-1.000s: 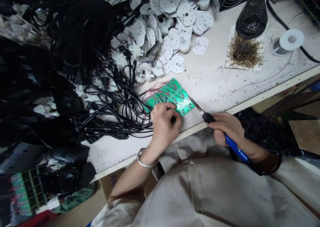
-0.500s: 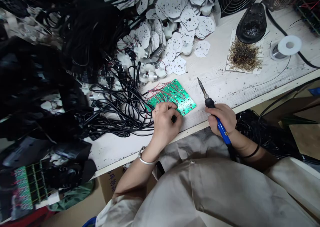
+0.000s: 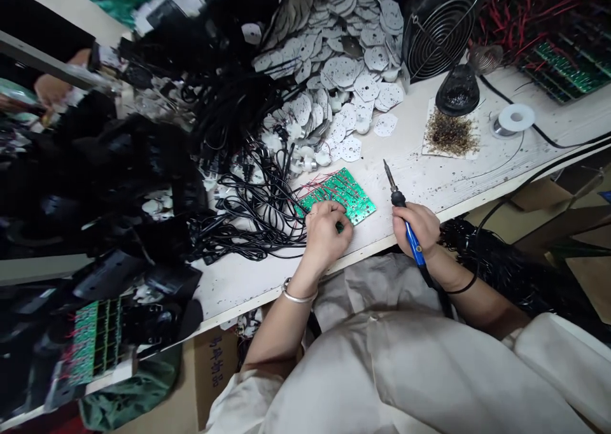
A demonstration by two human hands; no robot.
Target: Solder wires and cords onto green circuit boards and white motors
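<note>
My right hand point(image 3: 417, 229) is wrapped round the blue handle of a soldering iron point(image 3: 413, 243), its metal tip pointing up and away from me, apart from the board. A green circuit board point(image 3: 360, 202) with several thin red wires lies flat on the bench. Over the board's near left edge rests my left hand point(image 3: 328, 230), fingers curled and thumb bent in to meet them. What those fingers hold, if anything, is hidden. Black cables point(image 3: 267, 214) lie in a tangle just left of that hand and run up to it.
White disc-shaped boards point(image 3: 344, 71) are heaped at the back. To the right are a solder spool point(image 3: 516, 117), a dark-stained pad point(image 3: 451, 135), a black holder point(image 3: 457, 91) and a fan point(image 3: 442, 36). More green boards point(image 3: 568, 71) lie far right. Another person's hand point(image 3: 50, 90) shows far left.
The camera view has shifted, bringing more of the bench's back and left into sight. Both hands keep nearly the same places by the board, and the soldering iron stays in my right hand.
</note>
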